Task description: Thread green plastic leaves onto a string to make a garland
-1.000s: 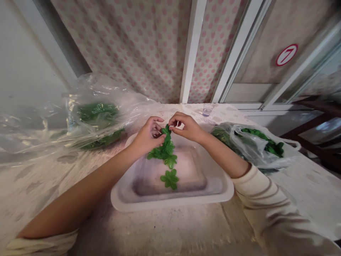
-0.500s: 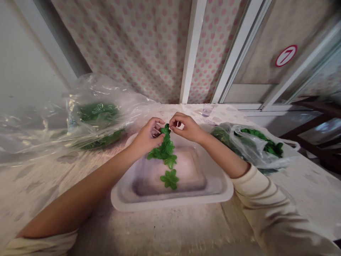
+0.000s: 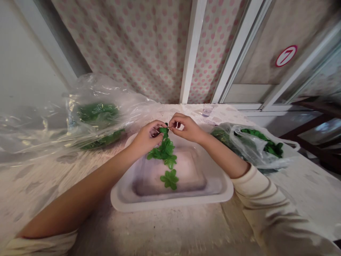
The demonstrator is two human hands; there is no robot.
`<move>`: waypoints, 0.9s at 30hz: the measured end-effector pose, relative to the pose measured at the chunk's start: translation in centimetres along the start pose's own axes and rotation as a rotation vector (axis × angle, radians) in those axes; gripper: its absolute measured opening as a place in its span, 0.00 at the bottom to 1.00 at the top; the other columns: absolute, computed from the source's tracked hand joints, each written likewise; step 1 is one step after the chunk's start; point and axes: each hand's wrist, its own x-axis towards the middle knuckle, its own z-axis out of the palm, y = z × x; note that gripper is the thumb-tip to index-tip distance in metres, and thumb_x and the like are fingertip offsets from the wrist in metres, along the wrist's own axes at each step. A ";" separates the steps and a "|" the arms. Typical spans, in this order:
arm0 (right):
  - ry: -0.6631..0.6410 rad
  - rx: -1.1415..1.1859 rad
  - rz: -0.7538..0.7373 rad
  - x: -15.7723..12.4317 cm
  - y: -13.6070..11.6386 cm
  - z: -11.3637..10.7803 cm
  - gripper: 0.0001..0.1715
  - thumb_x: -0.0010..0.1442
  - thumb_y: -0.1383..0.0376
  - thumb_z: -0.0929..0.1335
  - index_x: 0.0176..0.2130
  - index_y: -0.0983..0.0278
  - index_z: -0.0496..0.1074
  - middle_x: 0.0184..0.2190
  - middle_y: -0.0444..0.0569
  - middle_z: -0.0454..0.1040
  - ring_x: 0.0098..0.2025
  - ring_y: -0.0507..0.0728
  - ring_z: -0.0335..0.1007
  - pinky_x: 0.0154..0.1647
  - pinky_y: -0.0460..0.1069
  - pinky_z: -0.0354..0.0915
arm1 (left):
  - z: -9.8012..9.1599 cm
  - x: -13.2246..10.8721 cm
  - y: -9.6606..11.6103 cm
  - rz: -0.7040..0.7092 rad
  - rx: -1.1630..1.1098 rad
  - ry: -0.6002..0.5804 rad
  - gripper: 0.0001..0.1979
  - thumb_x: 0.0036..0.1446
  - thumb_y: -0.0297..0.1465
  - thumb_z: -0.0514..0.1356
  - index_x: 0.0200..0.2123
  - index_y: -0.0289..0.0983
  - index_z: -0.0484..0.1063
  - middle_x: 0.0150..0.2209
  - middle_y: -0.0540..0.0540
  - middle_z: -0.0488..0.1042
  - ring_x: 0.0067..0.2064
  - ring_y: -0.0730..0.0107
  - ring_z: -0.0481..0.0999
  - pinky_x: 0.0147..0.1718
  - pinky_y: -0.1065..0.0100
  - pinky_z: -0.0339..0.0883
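Note:
Above the far part of a white plastic tray [image 3: 170,206], my two hands meet. My left hand [image 3: 150,135] is closed on a small green artificial leaf piece [image 3: 164,132] between thumb and fingers. At its tip my right hand [image 3: 185,127] pinches, thumb against forefinger; whatever lies in that pinch is too small to make out. Below them several green flower-shaped leaf pieces [image 3: 163,151] lie clustered in the tray. One separate leaf piece [image 3: 169,179] rests nearer to me on the tray's floor.
On the left, a big clear plastic bag [image 3: 106,89] holds green material. To the right stands another plastic bag [image 3: 255,153] with dark green leaves [image 3: 266,144]. A small clear cup [image 3: 207,110] is at the table's back, before a dotted curtain [image 3: 128,46].
My left fingers have closed further around the green leaf piece and moved slightly nearer the right fingertips. The right hand, the tray and the other leaf pieces look nearly unmoved.

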 end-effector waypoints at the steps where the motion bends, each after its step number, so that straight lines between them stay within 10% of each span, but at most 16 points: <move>1: -0.002 0.004 -0.001 0.0 0.0 0.0 0.04 0.51 0.72 0.65 0.30 0.65 0.67 0.29 0.46 0.64 0.29 0.50 0.62 0.30 0.46 0.62 | 0.0 0.0 0.0 -0.003 0.006 0.004 0.13 0.47 0.27 0.59 0.39 0.39 0.68 0.27 0.53 0.64 0.24 0.78 0.68 0.23 0.74 0.68; 27: -0.137 0.069 0.014 0.0 -0.6 -0.1 0.02 0.54 0.70 0.65 0.30 0.66 0.68 0.27 0.44 0.64 0.27 0.48 0.60 0.28 0.43 0.59 | 0.0 0.0 0.4 -0.010 0.145 -0.008 0.08 0.52 0.35 0.58 0.31 0.37 0.67 0.25 0.52 0.66 0.22 0.80 0.64 0.20 0.76 0.61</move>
